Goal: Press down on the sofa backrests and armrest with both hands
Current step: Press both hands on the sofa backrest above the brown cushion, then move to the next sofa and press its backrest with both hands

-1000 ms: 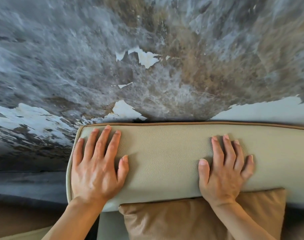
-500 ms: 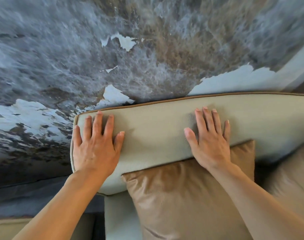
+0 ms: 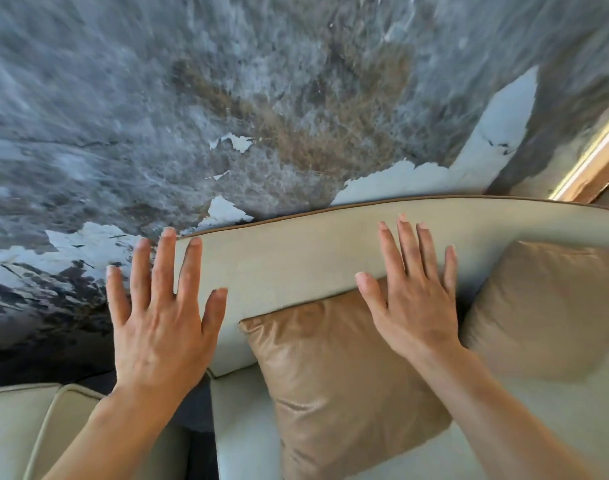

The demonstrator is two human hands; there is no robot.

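Observation:
A beige sofa backrest point(image 3: 296, 261) with brown piping runs across the middle of the head view. My left hand point(image 3: 161, 317) is flat with spread fingers over its left end, fingertips past the top edge; contact cannot be told. My right hand point(image 3: 414, 296) is also flat and spread, over the backrest's front and the top of a tan cushion point(image 3: 337, 375). Neither hand holds anything.
A second tan cushion point(image 3: 545, 306) leans at the right. Another beige sofa section point(image 3: 22, 431) lies at the lower left, with a dark gap between the two. Behind the backrest is a grey, peeling wall point(image 3: 227, 98). A lit wooden strip point(image 3: 594, 161) sits at the far right.
Both hands have come back from the backrest top toward me and spread wider. The view has shifted, showing more of the sofa seat, cushions and the left section.

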